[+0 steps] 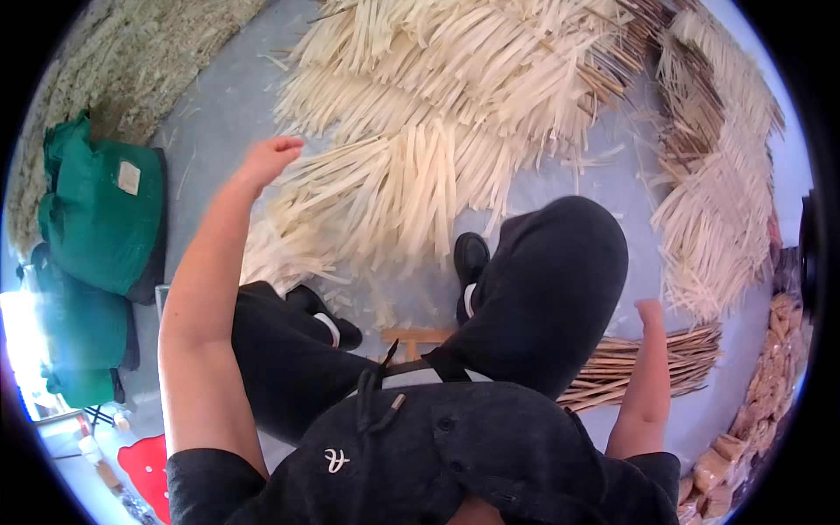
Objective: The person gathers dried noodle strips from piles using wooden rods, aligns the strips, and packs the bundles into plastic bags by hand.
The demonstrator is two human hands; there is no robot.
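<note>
My left hand (272, 161) reaches forward beside the left edge of a wide spread of pale, flat strips (429, 175). Its fingers point right, slightly curved and a little apart, and nothing shows between them. At the right, my right hand (648, 309) is near a bundle of thin brown sticks (647, 367) on the floor. Only a small, foreshortened part of that hand shows; its fingers are hidden. The strips lie in overlapping rows in front of my feet, some with brown ends.
Green sacks (109, 210) stand at the left, below a heap of shavings (131, 61). Another pile of strips (717, 201) lies along the right, with brown wrapped bundles (726, 464) behind it. A red object (144, 468) is at lower left. I sit over a wooden piece (416, 335).
</note>
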